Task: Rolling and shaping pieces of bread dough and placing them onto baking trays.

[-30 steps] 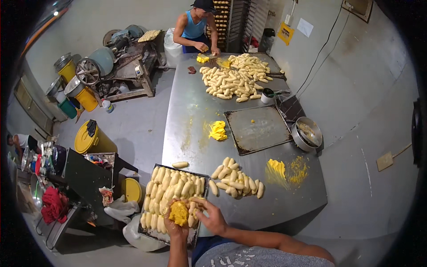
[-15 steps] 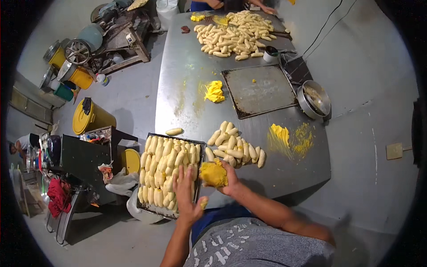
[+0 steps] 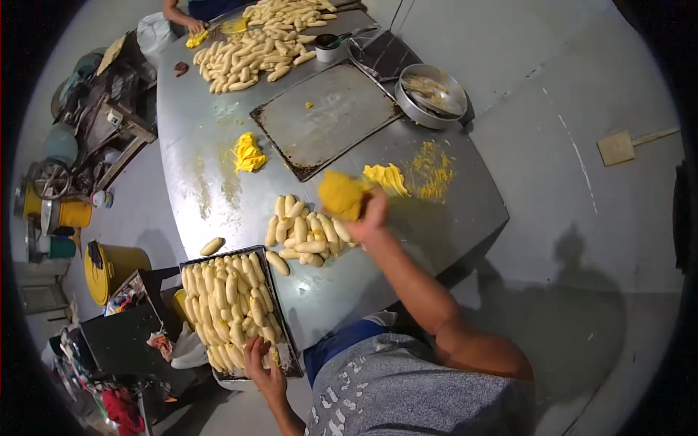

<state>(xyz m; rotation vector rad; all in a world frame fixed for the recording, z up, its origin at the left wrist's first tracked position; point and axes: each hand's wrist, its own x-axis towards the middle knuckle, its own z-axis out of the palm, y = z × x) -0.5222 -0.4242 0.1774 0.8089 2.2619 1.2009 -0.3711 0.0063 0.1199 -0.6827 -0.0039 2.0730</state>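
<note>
My right hand (image 3: 373, 216) is raised over the metal table, fingers wrapped around a soft-looking yellow lump (image 3: 341, 193), blurred by motion. My left hand (image 3: 265, 370) is at the near side of a dark baking tray (image 3: 292, 357), its fingers apart over the nearest rolls. Rows of pale dough rolls (image 3: 231, 296) fill most of that tray, some with yellow smears. Beside its far right corner lies a loose pile of rolls (image 3: 305, 231). A dab of yellow spread (image 3: 387, 179) sits just beyond my right hand.
An upturned-looking, bare dark baking sheet (image 3: 327, 116) lies mid-table, near another yellow dab (image 3: 249, 153). Round pans (image 3: 434, 102) stand at the right edge. Across the table, a person's hand (image 3: 195, 27) touches yellow spread near a large roll heap (image 3: 247, 62). A yellow bucket (image 3: 123, 265) stands left.
My right hand has carried the yellow lump away from the tray, forward toward the yellow dab. My left hand has drawn back to the tray's near side. The view has swung right.
</note>
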